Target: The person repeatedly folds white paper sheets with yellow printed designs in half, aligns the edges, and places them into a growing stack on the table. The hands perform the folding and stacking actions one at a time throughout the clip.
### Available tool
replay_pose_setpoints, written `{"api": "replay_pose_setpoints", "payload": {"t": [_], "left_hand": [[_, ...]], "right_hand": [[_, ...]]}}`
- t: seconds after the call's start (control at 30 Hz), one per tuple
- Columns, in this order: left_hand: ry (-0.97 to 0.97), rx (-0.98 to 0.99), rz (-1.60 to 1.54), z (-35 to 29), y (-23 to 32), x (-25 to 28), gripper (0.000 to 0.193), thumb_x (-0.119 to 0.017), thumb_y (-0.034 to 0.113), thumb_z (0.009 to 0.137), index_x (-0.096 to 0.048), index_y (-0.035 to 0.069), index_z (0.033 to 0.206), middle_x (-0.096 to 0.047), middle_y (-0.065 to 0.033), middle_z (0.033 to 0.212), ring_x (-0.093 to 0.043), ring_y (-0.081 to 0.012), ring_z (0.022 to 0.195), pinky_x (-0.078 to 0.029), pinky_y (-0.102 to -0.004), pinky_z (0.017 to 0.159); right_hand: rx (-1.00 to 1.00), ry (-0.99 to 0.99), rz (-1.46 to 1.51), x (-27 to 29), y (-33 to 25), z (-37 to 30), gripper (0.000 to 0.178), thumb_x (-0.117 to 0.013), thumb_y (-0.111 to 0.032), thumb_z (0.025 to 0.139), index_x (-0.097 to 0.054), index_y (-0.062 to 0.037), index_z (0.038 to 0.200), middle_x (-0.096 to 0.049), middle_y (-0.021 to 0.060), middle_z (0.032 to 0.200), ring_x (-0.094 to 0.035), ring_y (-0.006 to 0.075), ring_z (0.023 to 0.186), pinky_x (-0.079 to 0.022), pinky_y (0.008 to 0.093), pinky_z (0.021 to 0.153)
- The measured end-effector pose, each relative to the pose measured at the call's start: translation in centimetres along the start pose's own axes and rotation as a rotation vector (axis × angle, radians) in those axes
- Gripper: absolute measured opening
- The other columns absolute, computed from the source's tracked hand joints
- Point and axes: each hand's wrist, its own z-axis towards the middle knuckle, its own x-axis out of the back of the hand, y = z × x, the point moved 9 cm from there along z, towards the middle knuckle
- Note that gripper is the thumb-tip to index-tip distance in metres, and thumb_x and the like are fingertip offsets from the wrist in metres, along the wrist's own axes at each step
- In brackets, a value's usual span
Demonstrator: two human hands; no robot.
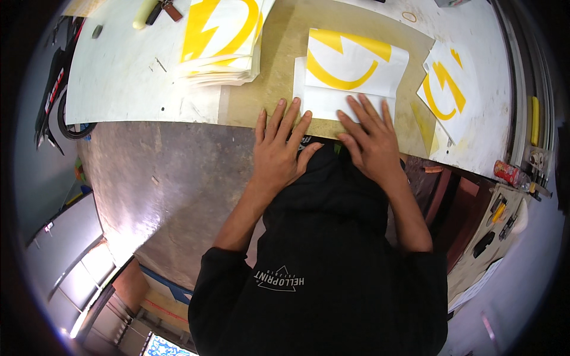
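Observation:
In front of me on the table lies a folded white sheet with a yellow print. It could be paper or plastic film; I cannot tell which. My right hand is spread flat, its fingertips on the sheet's plain white near part. My left hand rests at the table's front edge with its fingers stretched out, beside the sheet's near left corner. Neither hand holds anything. To the left stands a stack of similar yellow-and-white sheets, and to the right lies another printed sheet, set at an angle.
A translucent tan mat covers the table's middle. Small tools, one with a brown end, lie at the far left. A plastic bottle with a red label is at the right edge. Below it is a board with tools.

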Motion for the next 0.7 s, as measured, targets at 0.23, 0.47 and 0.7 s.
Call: {"api": "replay_pose_setpoints", "payload": {"t": [0.23,0.47,0.7], "left_hand": [[0.174,0.043,-0.005,1.1,0.3,1.0,0.032,-0.079,0.027,0.09,-0.074,0.01,0.117,-0.063,-0.0107,0.139,-0.053,-0.0321,0.135,-0.03,-0.056,0.118],[0.336,0.093,-0.04,3.4,0.2,2.0,0.016,-0.081,0.02,0.085,-0.073,0.008,0.09,-0.067,-0.0092,0.115,-0.058,-0.031,0.113,-0.036,-0.0534,0.108],[0.202,0.101,-0.013,4.8,-0.1,1.6,0.036,-0.08,0.022,0.084,-0.075,0.01,0.119,-0.064,-0.0102,0.138,-0.054,-0.0338,0.127,-0.032,-0.0524,0.113]], "right_hand": [[0.068,0.029,-0.039,0.2,-1.4,4.8,0.042,-0.065,-0.026,0.101,-0.064,-0.0062,0.138,-0.053,0.0147,0.154,-0.043,0.0384,0.147,-0.03,0.0591,0.122],[0.102,-0.079,-0.11,-1.2,2.1,8.5,0.05,-0.053,-0.036,0.107,-0.054,-0.0114,0.151,-0.045,0.0106,0.162,-0.036,0.0357,0.152,-0.025,0.0617,0.123],[0.084,-0.148,-0.206,-1.6,3.0,9.7,0.059,-0.048,-0.046,0.107,-0.048,-0.0121,0.155,-0.04,0.0065,0.166,-0.029,0.0346,0.156,-0.013,0.0657,0.125]]}}
